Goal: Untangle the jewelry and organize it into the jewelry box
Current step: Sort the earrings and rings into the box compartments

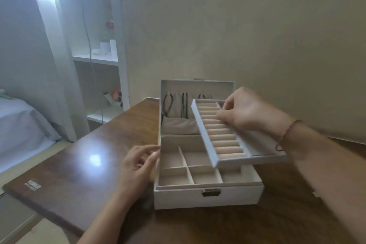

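Tray [227,134] in right hand [243,109]

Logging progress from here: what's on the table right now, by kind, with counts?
Jewelry box: 1
Lift-out ring tray, held by the right hand: 1
Dark cords hanging in the lid: about 3, blurred
Left hand beside the box: 1
Total: about 6
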